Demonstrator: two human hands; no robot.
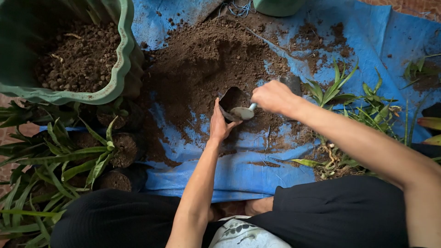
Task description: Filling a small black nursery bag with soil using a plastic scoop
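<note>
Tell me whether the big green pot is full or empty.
Partly full: brown soil lies inside the green pot, sitting below its wavy rim.

Blue tarp (pixel 257 174) over what looks like brick floor (pixel 409 5) — daylight.

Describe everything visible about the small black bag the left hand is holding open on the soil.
The small black bag looks like thin, soft plastic, the kind used for seedlings. It lies tilted on the soil heap over the blue tarp, its mouth gaping and dark inside; how full it is cannot be seen. The left hand pinches its near rim. The right hand brings a pale trowel loaded with soil to the opening. Similar filled bags stand to the left.
</note>
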